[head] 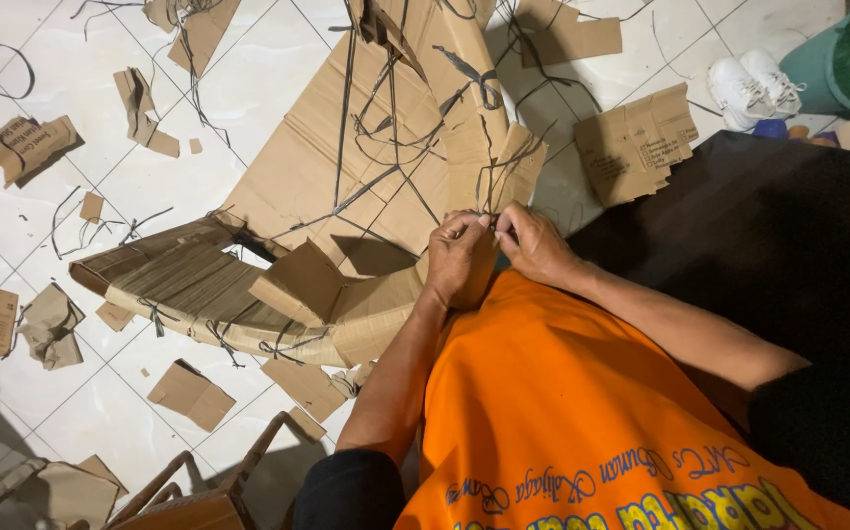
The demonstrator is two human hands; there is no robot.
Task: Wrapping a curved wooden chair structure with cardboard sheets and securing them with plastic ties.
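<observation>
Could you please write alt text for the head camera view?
Seen from above, a person's left hand and right hand pinch a thin dark strap at the edge of a cardboard stack. Cardboard scraps and loose straps litter the white tiled floor.

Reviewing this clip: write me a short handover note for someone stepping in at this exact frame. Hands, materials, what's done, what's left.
Left hand and right hand: both closed, fingertips pinching a thin dark strap at the edge of a flat cardboard sheet, hands touching each other.

Materials: a stacked cardboard bundle lies on the white tiled floor, left of the hands, with dark ties around it. Loose dark straps cross the flat sheet. Cardboard scraps lie scattered around.

Done: that bundle looks tied at several points.

Left: the strap in hand looks unfinished; whether a knot is formed is hidden by the fingers.
</observation>
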